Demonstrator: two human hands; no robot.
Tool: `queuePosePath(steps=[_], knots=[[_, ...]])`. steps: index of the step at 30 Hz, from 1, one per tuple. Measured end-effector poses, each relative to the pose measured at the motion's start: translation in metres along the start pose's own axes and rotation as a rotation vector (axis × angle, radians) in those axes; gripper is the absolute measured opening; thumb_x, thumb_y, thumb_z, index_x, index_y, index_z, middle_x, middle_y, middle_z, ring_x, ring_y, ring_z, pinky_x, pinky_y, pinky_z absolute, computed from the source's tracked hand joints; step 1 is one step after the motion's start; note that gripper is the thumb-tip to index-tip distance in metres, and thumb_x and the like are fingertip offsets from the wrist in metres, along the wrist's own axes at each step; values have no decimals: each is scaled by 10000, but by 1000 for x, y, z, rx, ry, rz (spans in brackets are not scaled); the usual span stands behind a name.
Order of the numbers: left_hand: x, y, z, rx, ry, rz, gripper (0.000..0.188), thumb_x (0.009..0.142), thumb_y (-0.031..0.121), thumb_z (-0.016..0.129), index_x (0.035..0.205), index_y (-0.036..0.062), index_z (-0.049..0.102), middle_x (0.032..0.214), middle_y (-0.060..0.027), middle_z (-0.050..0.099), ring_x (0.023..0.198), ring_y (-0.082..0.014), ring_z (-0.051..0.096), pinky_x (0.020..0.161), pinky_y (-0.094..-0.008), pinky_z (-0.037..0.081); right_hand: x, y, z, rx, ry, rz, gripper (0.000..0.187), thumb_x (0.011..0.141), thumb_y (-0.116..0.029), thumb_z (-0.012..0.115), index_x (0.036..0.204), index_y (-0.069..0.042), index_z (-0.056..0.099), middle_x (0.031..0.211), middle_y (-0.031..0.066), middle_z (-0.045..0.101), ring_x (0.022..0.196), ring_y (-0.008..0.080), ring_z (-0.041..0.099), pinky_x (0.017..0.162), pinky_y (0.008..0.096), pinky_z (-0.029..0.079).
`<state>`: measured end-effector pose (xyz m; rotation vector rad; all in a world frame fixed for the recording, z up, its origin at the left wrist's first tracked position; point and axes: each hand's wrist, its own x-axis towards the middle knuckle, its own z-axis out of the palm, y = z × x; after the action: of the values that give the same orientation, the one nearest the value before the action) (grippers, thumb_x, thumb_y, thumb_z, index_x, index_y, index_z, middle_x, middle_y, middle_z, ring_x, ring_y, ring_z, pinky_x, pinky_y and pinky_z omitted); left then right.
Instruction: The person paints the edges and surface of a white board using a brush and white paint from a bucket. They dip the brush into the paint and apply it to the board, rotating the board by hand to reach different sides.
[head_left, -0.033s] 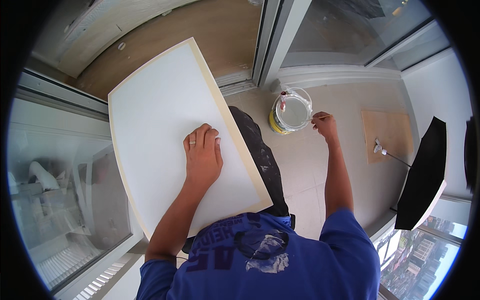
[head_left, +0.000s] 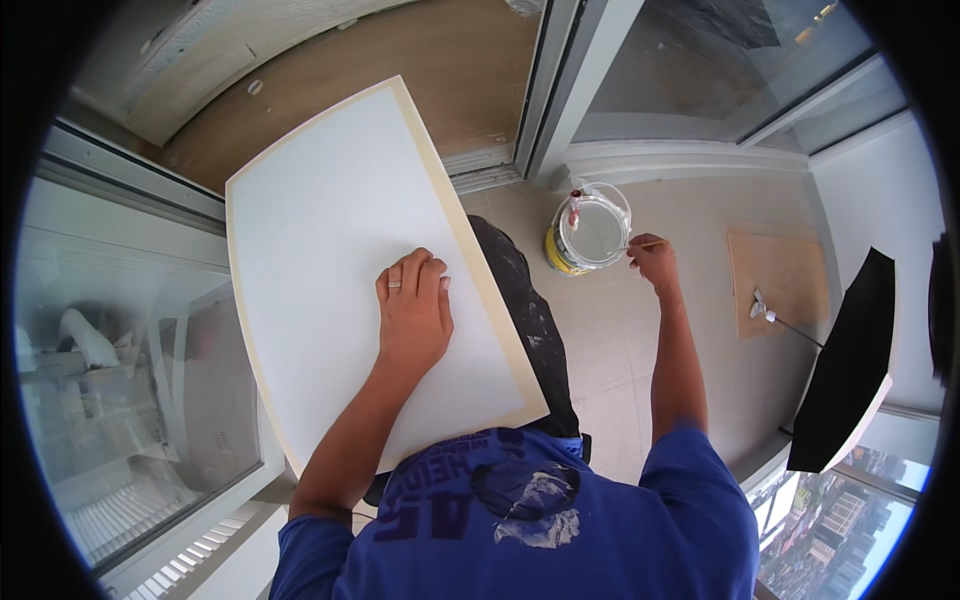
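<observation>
A large white panel with masking-tape-coloured borders lies tilted across my lap. My left hand rests on it, fingers curled, a ring on one of them. Whatever those fingers may hold is hidden beneath them. Out to the right, my right hand pinches a thin wooden stick, its left end at the rim of a paint bucket. Pale liquid or paint shows inside the bucket. A brush-like tool with a dark red handle leans at the bucket's far left side.
Beyond the panel run a sliding-door frame and a brown floor. Glass panes stand at left and far right. On the tiled floor lies a brown board, with a black panel-shaped object on a thin rod nearer to me.
The whole view has shifted slightly. Both hands keep the same places relative to the panel and the bucket.
</observation>
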<state>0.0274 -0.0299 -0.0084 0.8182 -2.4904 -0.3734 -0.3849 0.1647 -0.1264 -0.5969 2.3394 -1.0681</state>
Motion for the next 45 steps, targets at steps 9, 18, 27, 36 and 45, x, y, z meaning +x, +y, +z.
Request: queuePosePath(steps=[9,18,27,36,45], knots=[[-1,0,-2,-20,6,11,212,1017,43,637,1225,57,595,1306,-120,572,1234,-322,566,1099,-521,390,-11,20,-4,-110,-65,-93,162,875,-74,731,1008,7,775,763,62,747,640,131,728,557,282,552],[1,2,0,3,24,39,226,1014,54,643,1235,41,596,1299,-134,584,1230,-326,568,1100,-513,396,-22,-65,7,797,-162,-161,96,1031,-86,653,1100,-24,678,953,133,764,727,173,703,602,315,563],[3,4,1,18,2,32,219,1024,68,641,1237,39,596,1285,-133,585,1212,-325,575,1097,-515,399,-9,-185,64,858,-421,-313,111,1043,-77,672,1129,-8,682,977,148,783,742,174,712,616,310,573],[3,6,-1,23,10,36,228,1025,85,652,1241,44,595,1285,-133,590,1212,-323,575,1101,-515,402,-10,-240,103,629,-487,-379,91,1033,-51,665,1103,7,671,959,131,785,718,139,708,572,279,549],[3,7,0,3,26,20,219,1019,79,655,1230,54,600,1284,-127,596,1220,-326,575,1111,-514,393,-5,-258,122,403,-416,-486,84,994,-84,678,1029,-8,689,886,87,779,675,114,703,585,272,545]])
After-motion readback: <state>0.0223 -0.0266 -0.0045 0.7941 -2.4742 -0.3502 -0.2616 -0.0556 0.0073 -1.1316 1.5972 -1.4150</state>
